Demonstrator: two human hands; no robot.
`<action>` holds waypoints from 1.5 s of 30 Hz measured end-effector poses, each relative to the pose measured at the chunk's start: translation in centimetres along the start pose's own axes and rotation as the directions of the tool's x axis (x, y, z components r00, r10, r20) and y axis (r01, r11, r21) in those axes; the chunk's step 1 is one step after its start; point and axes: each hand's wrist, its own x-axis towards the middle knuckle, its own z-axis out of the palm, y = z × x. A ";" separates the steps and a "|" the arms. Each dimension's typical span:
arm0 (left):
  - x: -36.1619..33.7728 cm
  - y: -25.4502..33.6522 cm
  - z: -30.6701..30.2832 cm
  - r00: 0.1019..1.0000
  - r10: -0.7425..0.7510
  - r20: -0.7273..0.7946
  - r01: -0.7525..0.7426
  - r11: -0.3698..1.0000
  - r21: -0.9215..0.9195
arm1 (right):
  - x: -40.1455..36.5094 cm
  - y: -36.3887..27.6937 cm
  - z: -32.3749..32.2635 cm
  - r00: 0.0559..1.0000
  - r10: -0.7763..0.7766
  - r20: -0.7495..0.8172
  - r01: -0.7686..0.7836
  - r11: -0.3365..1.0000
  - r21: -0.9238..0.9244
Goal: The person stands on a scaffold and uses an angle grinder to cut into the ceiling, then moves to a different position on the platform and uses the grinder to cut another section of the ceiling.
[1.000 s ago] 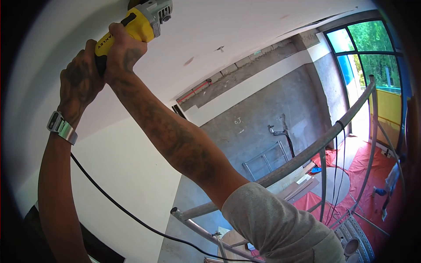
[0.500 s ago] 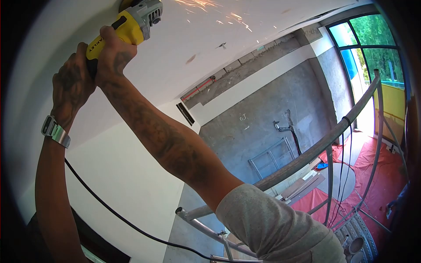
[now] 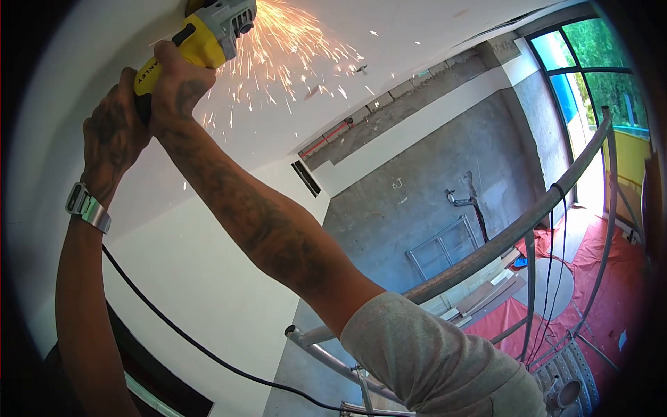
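A yellow and grey angle grinder [image 3: 200, 43] is raised overhead at the upper left, its grey head up against the pale ceiling. Orange sparks [image 3: 278, 45] spray from it to the right and downward. My right hand [image 3: 179, 87] is closed around the yellow body, with the thumb along its side. Behind it, my left hand [image 3: 111, 128] wraps the rear end of the tool, and its fingers are partly hidden. A metal watch [image 3: 88, 208] sits on my left wrist. The grinder's disc is mostly out of sight. A black cord [image 3: 182, 335] hangs below my left arm.
A metal scaffold rail [image 3: 507, 236] crosses on the right, with black cables [image 3: 549, 278] hanging over it. A perforated scaffold platform [image 3: 566, 372] lies low at right. Red sheeting [image 3: 590, 267], boards [image 3: 490, 292] and a metal frame [image 3: 445, 250] are below, near the grey wall.
The spray of sparks has become much denser and now fans downward beside the grinder. The background has shifted slightly to the right. Both hands keep their hold on the grinder.
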 end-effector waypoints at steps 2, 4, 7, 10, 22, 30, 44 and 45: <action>-0.3 -0.2 -0.2 1.000 0.001 0.009 -0.001 1.000 -0.015 | -0.4 0.0 0.0 1.000 0.016 0.008 -0.016 1.000 0.001; -0.5 -0.2 -0.4 1.000 -0.001 0.005 0.001 1.000 -0.015 | -0.5 0.1 -0.1 0.999 0.025 0.048 -0.027 0.999 0.038; -1.1 -0.1 -0.9 1.000 0.000 0.002 0.000 1.000 0.000 | -1.3 -0.5 -0.2 0.996 0.071 0.056 -0.072 0.997 0.005; -1.4 -0.4 -1.0 0.999 0.030 -0.014 -0.030 0.999 0.015 | -1.7 0.1 -0.2 0.998 0.060 0.028 -0.060 0.998 0.026; -1.0 0.3 0.2 0.997 0.069 -0.047 -0.066 0.997 0.050 | -0.6 -0.1 -1.2 0.996 0.084 0.017 -0.084 0.996 0.018; -0.9 -0.3 0.0 0.999 0.027 0.026 -0.028 0.999 0.031 | -1.2 0.3 -0.9 0.997 0.077 -0.010 -0.077 0.997 0.020; -0.8 -0.1 -0.3 1.000 0.024 0.009 -0.024 0.999 0.029 | -0.9 0.5 -0.8 0.998 0.069 0.007 -0.070 0.996 0.052; -0.8 0.1 -0.1 1.000 0.018 0.000 -0.018 0.999 0.027 | -0.9 0.6 -0.7 0.998 0.063 -0.002 -0.063 0.997 0.048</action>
